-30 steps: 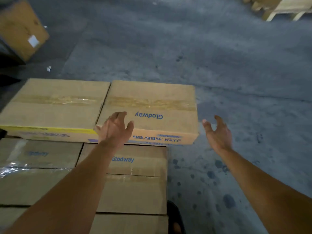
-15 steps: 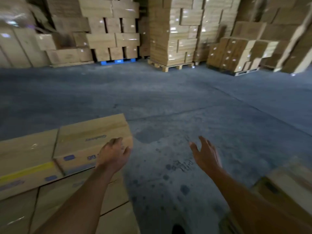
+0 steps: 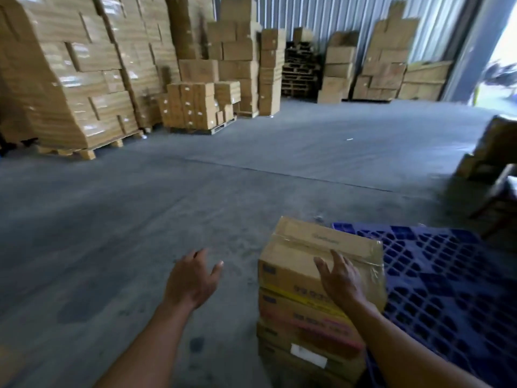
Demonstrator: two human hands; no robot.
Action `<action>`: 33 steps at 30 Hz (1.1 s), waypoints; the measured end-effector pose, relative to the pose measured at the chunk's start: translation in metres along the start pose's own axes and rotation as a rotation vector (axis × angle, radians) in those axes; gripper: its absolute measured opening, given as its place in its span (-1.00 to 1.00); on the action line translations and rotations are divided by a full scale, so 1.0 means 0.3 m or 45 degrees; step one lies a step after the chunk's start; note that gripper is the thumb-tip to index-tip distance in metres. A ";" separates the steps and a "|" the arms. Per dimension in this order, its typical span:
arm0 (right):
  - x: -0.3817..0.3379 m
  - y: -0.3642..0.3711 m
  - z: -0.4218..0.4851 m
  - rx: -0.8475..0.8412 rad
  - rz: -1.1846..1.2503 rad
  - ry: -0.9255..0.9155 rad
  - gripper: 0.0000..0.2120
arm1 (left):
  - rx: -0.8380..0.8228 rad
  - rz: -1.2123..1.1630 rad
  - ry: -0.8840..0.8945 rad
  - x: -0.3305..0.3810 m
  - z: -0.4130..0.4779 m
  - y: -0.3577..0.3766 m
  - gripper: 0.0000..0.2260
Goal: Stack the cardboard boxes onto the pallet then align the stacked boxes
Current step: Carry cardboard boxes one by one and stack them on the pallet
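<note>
A short stack of taped cardboard boxes (image 3: 293, 264) stands at the left edge of a blue plastic pallet (image 3: 436, 278), low and right of centre. The top box has clear tape across its lid and a yellow band below. My right hand (image 3: 340, 278) is spread flat over the near right part of that top box, fingers apart, gripping nothing. My left hand (image 3: 191, 278) hovers open above the bare concrete, a little left of the stack and apart from it.
Grey concrete floor stretches ahead. Tall wrapped stacks of cartons on wooden pallets (image 3: 81, 74) line the far left and back wall. Empty wooden pallets (image 3: 299, 71) stand at the back. More boxes (image 3: 495, 147) and a dark frame sit at the right edge.
The view has swung right, away from the earlier row of boxes, to a blue pallet with a box stack. My right hand has come over the top box; my left stays open.
</note>
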State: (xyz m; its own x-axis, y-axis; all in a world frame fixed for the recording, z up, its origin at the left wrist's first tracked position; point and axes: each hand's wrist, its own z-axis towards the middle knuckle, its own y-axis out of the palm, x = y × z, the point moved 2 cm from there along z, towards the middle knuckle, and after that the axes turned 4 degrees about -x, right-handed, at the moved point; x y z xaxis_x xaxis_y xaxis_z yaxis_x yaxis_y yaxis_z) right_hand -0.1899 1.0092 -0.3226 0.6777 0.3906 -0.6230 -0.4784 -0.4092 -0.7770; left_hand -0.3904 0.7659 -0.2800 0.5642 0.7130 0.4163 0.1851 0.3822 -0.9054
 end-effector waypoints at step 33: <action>0.830 0.174 0.633 0.005 0.178 1.039 0.07 | -0.640 -0.029 -0.178 0.192 0.932 1.080 -0.11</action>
State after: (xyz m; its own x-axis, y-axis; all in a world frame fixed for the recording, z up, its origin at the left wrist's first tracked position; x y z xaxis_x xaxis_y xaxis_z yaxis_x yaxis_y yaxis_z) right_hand -0.1521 1.2417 -0.5355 0.8033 -0.3857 -0.4538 -0.5894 -0.4061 -0.6983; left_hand -0.5229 1.0950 -0.5260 0.4493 0.7926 0.4123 0.5786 0.0935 -0.8102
